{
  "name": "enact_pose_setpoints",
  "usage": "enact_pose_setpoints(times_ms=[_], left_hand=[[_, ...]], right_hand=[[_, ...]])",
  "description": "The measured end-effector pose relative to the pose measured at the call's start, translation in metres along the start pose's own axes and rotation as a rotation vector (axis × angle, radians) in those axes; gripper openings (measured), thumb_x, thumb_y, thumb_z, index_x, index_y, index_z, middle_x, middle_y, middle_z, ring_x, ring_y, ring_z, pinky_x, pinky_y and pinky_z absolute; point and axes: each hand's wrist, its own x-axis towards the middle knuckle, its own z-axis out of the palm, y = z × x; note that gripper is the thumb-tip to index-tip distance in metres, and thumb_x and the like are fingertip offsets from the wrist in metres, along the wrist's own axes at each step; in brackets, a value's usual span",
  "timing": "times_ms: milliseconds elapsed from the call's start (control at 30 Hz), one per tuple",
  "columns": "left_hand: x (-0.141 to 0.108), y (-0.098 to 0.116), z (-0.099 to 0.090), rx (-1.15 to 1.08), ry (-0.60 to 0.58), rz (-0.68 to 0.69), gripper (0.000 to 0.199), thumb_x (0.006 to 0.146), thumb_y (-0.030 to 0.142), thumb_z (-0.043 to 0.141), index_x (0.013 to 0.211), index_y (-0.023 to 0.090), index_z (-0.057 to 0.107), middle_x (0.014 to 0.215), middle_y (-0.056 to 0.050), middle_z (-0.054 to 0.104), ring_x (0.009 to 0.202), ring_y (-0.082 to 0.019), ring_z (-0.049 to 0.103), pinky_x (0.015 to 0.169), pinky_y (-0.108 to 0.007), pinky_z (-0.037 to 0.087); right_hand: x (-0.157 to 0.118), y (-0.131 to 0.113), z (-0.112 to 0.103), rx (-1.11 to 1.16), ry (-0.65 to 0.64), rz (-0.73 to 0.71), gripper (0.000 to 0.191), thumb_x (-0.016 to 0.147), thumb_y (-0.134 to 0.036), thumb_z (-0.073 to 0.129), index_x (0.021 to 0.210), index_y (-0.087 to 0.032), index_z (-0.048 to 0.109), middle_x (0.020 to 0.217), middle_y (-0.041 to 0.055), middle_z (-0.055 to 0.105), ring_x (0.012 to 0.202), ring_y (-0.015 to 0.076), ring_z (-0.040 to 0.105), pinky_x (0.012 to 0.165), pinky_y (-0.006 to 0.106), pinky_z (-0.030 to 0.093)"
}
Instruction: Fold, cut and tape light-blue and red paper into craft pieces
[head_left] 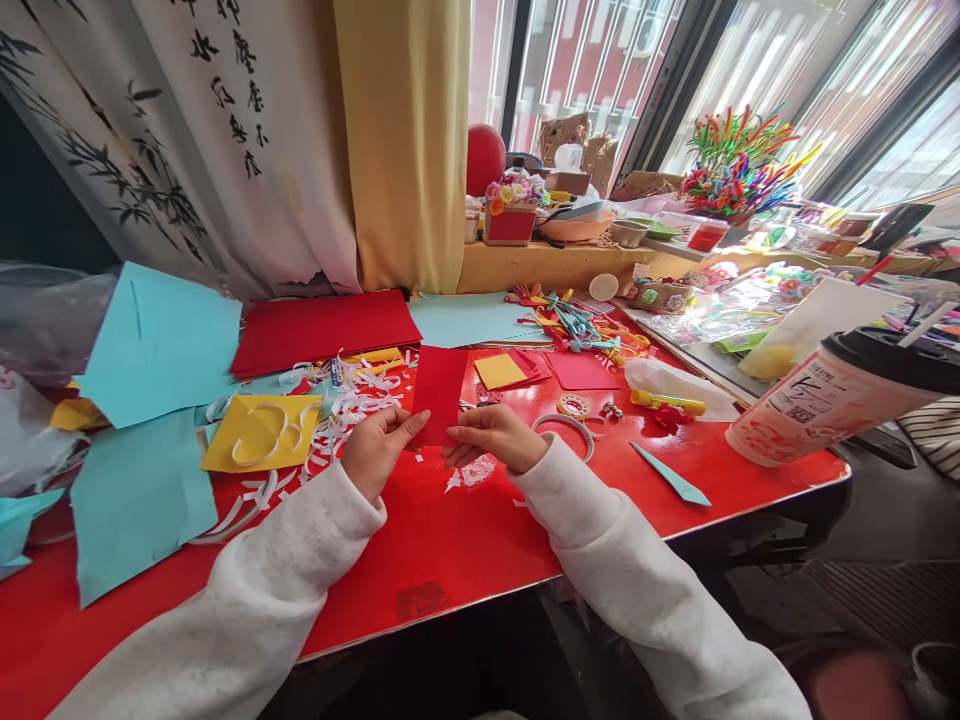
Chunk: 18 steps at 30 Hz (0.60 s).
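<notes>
A flat red sheet of paper (441, 385) is held up over the table between my two hands. My left hand (381, 445) pinches its lower left edge, thumb on the near face. At the lower right corner, my right hand (491, 438) grips it with thumb and fingers closed. White paper scraps (474, 472) lie on the table under the hands. Just behind the right hand sit a yellow paper square (501, 371) and red paper squares (583, 370). To the left of my left hand is a yellow sheet (262, 433) with curled white strips on it.
The red table (390, 600) carries blue sheets (146, 500), a red paper stack (326, 330) and shredded white strips (360, 395). On the right are a glue stick (667, 402), a pointed blue paper piece (671, 474) and a tall drink cup (817, 400) by the edge.
</notes>
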Motion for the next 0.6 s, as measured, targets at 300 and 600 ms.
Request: enact_pose_setpoints(times_ms=[300, 600], left_hand=[[0.0044, -0.0022, -0.0022, -0.119, 0.046, -0.038, 0.028, 0.055, 0.037, 0.064, 0.071, 0.015, 0.057, 0.061, 0.004, 0.051, 0.057, -0.007, 0.045, 0.055, -0.018, 0.037], [0.0042, -0.0043, -0.003, -0.209, -0.011, -0.08, 0.028, 0.052, 0.037, 0.067, 0.061, 0.013, 0.055, 0.057, 0.004, 0.053, 0.055, -0.007, 0.047, 0.055, -0.019, 0.039]], right_hand=[[0.0001, 0.0021, -0.0021, -0.027, -0.059, 0.052, 0.03, 0.059, -0.037, 0.062, 0.06, -0.01, 0.05, 0.058, 0.0045, 0.062, 0.052, 0.0122, 0.061, 0.053, 0.024, 0.05], [0.0029, -0.0018, -0.0022, -0.015, 0.12, -0.036, 0.023, 0.059, -0.032, 0.062, 0.065, -0.012, 0.052, 0.055, -0.0035, 0.055, 0.05, 0.0054, 0.055, 0.052, 0.018, 0.048]])
